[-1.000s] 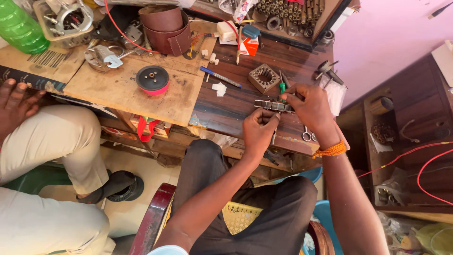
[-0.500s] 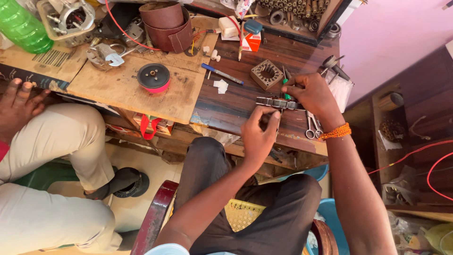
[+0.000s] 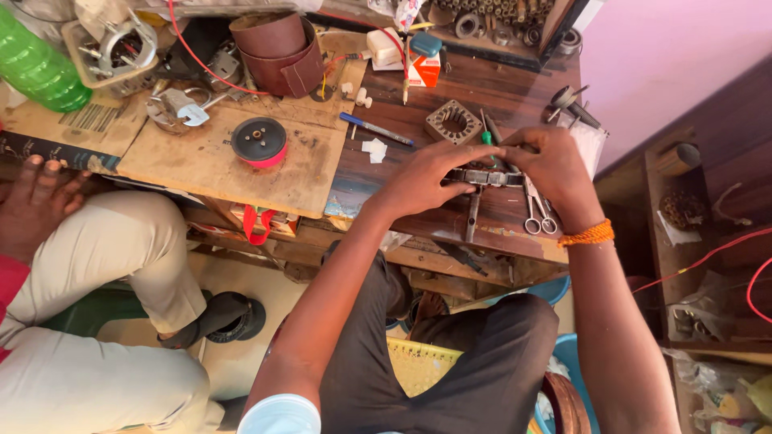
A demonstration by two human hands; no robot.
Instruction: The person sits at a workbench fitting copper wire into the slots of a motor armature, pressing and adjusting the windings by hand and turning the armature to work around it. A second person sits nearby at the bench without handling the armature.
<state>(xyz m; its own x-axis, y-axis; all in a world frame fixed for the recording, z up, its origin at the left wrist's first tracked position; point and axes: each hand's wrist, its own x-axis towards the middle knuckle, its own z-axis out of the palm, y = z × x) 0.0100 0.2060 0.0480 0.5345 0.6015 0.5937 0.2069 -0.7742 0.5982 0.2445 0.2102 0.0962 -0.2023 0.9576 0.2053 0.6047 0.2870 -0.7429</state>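
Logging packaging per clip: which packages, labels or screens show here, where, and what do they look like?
Small carton: far bench edge, upright box, orange and white.
Barcode label: left on the cardboard sheet, pale patch with black stripes.
Green bottle: far left corner, ribbed translucent plastic, no label visible.
Screens: none.

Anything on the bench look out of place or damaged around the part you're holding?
Nothing looks damaged or spilled. Both hands, left hand and right hand, grip the metal part over the bench. Scissors lie beside the right hand.
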